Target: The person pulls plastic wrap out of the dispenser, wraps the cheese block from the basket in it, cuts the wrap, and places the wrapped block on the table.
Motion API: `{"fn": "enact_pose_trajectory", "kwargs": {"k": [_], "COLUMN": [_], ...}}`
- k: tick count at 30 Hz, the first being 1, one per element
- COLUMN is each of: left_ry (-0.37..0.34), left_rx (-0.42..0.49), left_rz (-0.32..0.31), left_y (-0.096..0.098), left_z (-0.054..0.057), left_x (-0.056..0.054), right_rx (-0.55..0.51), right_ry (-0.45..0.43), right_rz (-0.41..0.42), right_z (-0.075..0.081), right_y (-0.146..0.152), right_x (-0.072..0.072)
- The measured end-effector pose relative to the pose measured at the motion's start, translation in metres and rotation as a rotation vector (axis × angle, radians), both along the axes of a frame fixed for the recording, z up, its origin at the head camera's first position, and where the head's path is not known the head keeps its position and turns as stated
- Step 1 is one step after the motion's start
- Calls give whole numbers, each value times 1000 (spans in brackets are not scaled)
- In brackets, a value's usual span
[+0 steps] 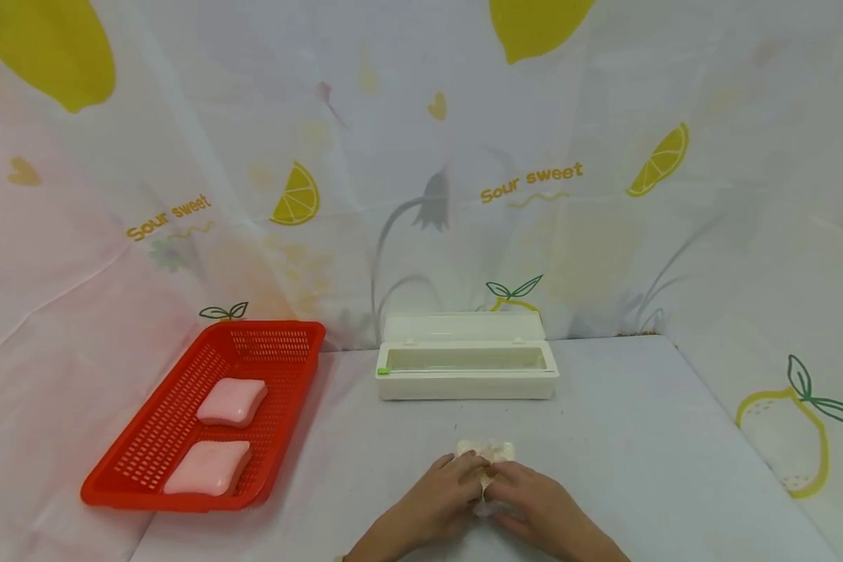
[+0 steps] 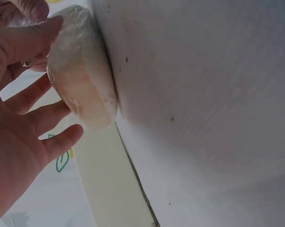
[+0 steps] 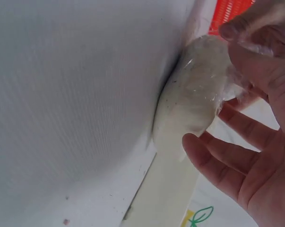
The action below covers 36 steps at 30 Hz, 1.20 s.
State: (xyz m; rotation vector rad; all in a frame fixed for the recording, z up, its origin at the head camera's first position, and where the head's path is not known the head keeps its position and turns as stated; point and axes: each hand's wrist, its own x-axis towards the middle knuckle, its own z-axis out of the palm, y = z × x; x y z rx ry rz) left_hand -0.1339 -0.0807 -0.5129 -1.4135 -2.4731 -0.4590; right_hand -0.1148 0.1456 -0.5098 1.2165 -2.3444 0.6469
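A cream-coloured soap bar (image 1: 504,450) lies on the white cloth at the front middle, wrapped in clear plastic film (image 3: 194,66). My left hand (image 1: 439,498) and right hand (image 1: 539,506) meet over its near side. In the left wrist view, thumb and forefinger pinch the film at the top of the bar (image 2: 85,90), while the other fingers spread along its side. The right hand (image 3: 255,156) likewise pinches gathered film, its remaining fingers extended beside the soap. In the head view the hands cover much of the bar.
Left of the hands stands a red perforated basket (image 1: 297,414) holding two pink soap bars, one farther back (image 1: 232,400) and one nearer (image 1: 209,468). Beyond the hands is a white cling film dispenser (image 1: 467,388) with its lid raised and a green slider (image 1: 383,371). Lemon-printed cloth hangs behind.
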Motion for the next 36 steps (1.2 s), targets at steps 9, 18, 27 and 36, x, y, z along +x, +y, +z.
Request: {"fn": "enact_pose_trajectory", "kwargs": {"k": [9, 18, 27, 36], "left_ry": [-32, -24, -1, -20], "left_rx": [214, 192, 203, -34], "left_rz": [-25, 117, 59, -3], "left_y": [3, 11, 10, -5], "left_z": [1, 10, 7, 16], "left_x": [-3, -8, -12, -11], "right_rx": [-97, -117, -124, -1], "right_ry": [-81, -248, -49, 35], "right_rz": [-168, -437, -227, -113], "right_z": [1, 8, 0, -2], "right_y": [-11, -27, -25, -15], "right_x": [4, -4, -16, -17]}}
